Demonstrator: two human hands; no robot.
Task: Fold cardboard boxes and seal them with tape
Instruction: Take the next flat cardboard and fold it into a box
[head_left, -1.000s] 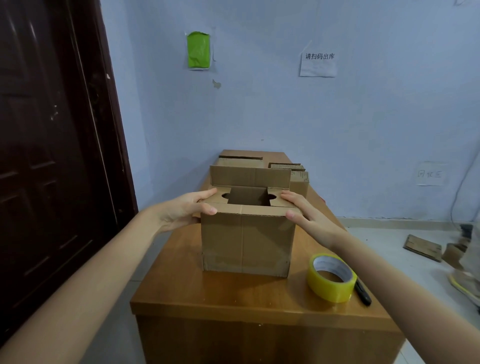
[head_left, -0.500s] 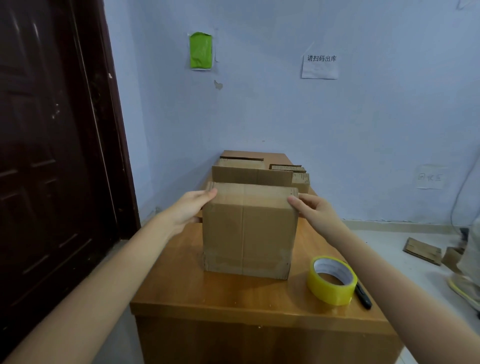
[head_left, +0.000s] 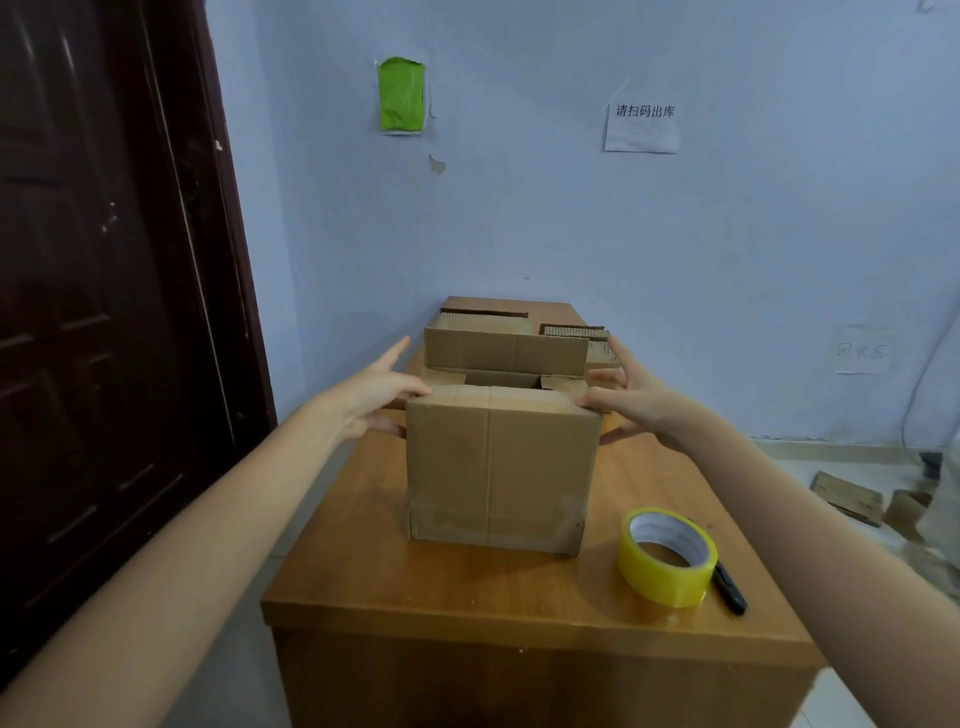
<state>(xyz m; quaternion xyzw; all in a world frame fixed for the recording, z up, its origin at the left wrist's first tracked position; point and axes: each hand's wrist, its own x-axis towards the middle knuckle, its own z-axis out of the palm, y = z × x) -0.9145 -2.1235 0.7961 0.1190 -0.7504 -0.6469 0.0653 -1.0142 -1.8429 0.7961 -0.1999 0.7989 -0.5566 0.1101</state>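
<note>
The cardboard box (head_left: 498, 467) stood upright at the centre of the frame on the wooden bench (head_left: 467, 587), its top not yet sealed. The left hand (head_left: 382, 387) and right hand (head_left: 631, 397) flanked its upper corners, fingers extended and thumbs pressing the near flap flat, apparently to hold it down while the far flap (head_left: 506, 353) stood upright awaiting folding. The yellow tape roll (head_left: 667, 556) lay at lower right within reach, a black pen-like tool (head_left: 730, 590) just beside it. A wall notice (head_left: 642, 127) at upper right read 请扫码出库; the box carried no legible marking.
</note>
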